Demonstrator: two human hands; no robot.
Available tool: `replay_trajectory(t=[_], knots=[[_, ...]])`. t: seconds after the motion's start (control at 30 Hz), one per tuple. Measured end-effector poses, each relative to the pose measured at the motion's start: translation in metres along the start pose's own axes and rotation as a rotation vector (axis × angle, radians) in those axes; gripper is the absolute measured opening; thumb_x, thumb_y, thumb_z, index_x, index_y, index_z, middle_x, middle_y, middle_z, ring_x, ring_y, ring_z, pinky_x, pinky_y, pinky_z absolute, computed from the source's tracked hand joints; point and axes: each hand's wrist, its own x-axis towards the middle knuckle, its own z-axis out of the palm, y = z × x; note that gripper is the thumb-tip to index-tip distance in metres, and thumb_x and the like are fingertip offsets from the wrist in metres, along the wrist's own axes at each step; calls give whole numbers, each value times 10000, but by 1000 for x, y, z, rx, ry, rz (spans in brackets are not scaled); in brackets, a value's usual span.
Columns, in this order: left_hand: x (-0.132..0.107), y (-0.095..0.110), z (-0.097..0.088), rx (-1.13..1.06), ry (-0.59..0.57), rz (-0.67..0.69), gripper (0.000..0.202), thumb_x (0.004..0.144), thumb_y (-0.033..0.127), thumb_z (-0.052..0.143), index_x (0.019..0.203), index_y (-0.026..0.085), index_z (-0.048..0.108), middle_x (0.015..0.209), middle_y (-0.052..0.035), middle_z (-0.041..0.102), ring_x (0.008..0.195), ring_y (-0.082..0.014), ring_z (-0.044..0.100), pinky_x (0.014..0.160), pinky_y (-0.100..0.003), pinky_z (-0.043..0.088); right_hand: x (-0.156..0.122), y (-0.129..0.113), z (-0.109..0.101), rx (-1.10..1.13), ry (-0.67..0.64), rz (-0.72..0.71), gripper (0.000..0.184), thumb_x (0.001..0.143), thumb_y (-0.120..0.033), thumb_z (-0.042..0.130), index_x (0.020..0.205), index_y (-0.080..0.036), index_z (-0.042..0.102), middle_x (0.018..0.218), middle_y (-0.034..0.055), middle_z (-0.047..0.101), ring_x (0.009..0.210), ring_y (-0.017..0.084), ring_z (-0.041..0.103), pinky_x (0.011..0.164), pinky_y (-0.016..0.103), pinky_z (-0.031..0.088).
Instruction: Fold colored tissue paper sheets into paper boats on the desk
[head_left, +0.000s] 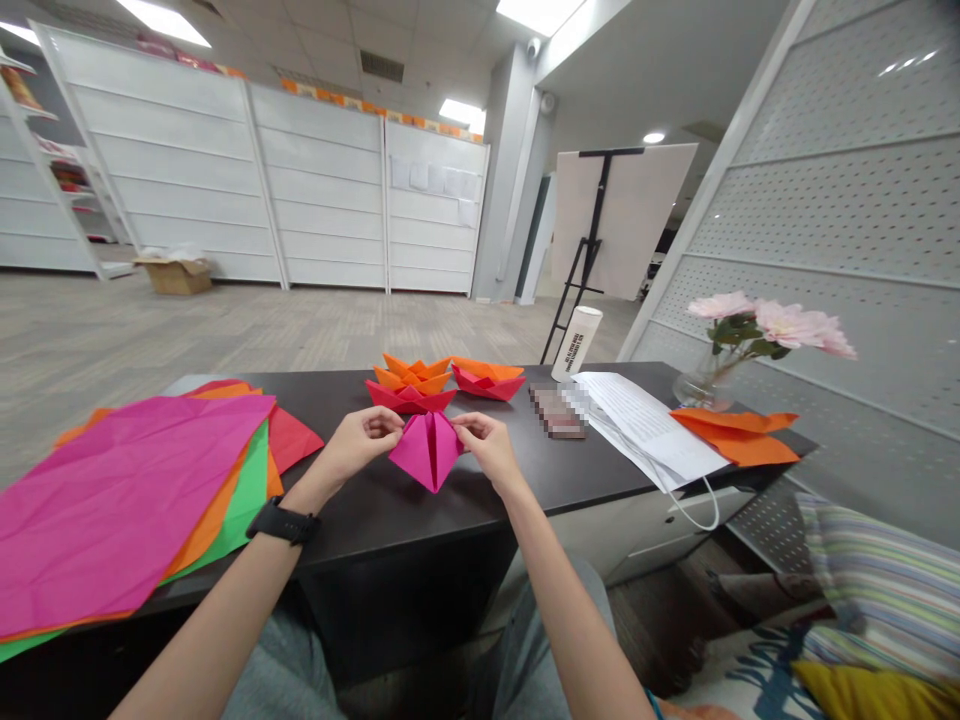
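A folded piece of magenta paper [427, 452] hangs between my two hands over the dark desk, its point downward and a crease opening along its middle. My left hand [367, 432] pinches its left corner; a black watch sits on that wrist. The right corner is pinched by my right hand [484, 440]. Just behind the paper stand folded paper boats, an orange one [412, 374] stacked over red ones [394, 397]. To their right is another red paper boat [491, 384] with an orange one in it.
Large coloured paper sheets [135, 490] cover the desk's left side. On the right lie a blurred-out flat object [559, 412], printed pages [645, 420] with a white cable [705, 518], and an orange folded paper [739, 438]. A white bottle [577, 343] and a flower vase [705, 380] stand behind.
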Motion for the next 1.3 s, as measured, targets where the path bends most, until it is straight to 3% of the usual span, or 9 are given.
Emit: replay_trajectory(t=[0.17,0.27,0.47,0.63,0.73,0.87,1.03,1.3], knots=[[1,-1,-2,59,25,79,260,704,328,755,895,159,707,861,-43,716,814,-191,654,786,-315,510,-2,-1,-1,-59,-45,-41,297,759,-410,693,935,-174,730,841,56,741,750,198,683,667,311,577],[1,0,-3,87,21,104,241,742,349,722,892,160,713,889,-53,719,836,-205,647,790,-326,510,-3,0,-2,-134,-70,-78,254,799,-399,663,904,-181,740,901,67,737,815,211,680,712,321,578],[3,-3,-5,75,38,111,211,792,365,649,864,167,628,814,-21,626,734,-175,604,622,-292,522,-2,9,-4,-281,33,-127,223,878,-393,553,848,-199,658,807,47,674,681,186,633,570,279,534],[4,-9,-6,31,15,102,193,788,328,631,873,194,521,835,2,565,760,-159,607,634,-290,552,-3,14,-5,-311,71,-134,185,908,-375,476,877,-219,571,750,24,641,585,173,621,527,277,516],[5,-11,-7,24,6,102,290,793,284,616,1040,222,477,859,17,539,753,-142,605,622,-271,549,-5,12,-6,-295,86,-132,138,898,-333,472,951,-221,533,728,6,631,563,167,626,538,276,519],[5,-13,-8,46,-37,123,494,818,239,584,1280,263,411,871,28,498,708,-114,573,620,-247,527,-7,8,-6,-275,70,-184,307,880,-275,475,1183,-236,438,732,-33,608,581,155,622,563,265,524],[4,-11,-8,100,-83,164,283,843,223,534,1126,220,527,896,-4,505,797,-142,564,658,-256,517,-8,4,-4,-350,29,-210,85,871,-261,479,902,-221,547,786,5,629,622,150,624,585,262,520],[8,-17,-9,172,-20,212,197,761,154,524,930,223,451,902,4,524,843,-151,558,687,-253,482,-11,-2,-2,-376,35,-172,177,839,-323,576,945,-204,653,849,50,703,710,188,660,616,285,526]])
